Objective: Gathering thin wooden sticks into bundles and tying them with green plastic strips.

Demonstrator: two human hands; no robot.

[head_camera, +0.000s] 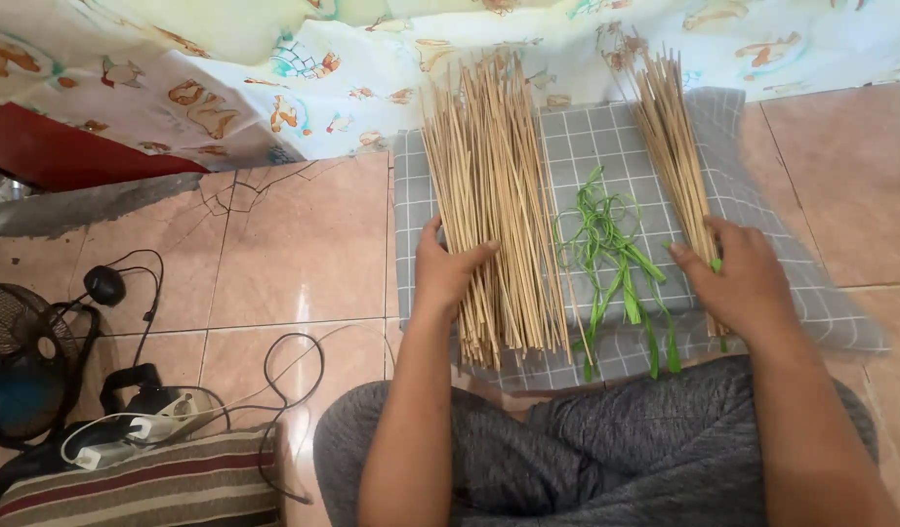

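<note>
A wide pile of thin tan sticks [494, 185] lies on a grey checked cloth [587, 141] spread on the tiled floor. My left hand [445, 268] rests on the pile's near left side, fingers spread over the sticks. A smaller bundle of the same sticks [670, 146] lies to the right; my right hand [738, 273] presses on its near end, next to a bit of green strip. Between the two lies a loose tangle of green strips [606, 249]. My grey-trousered legs [587, 459] are at the bottom.
A patterned cloth [274, 68] hangs along the back. At the left stand a dark fan [16, 361], black cables [128, 293], a white power strip [128, 434] and a striped cushion [147, 483]. Pink floor tiles [294, 244] surround the cloth.
</note>
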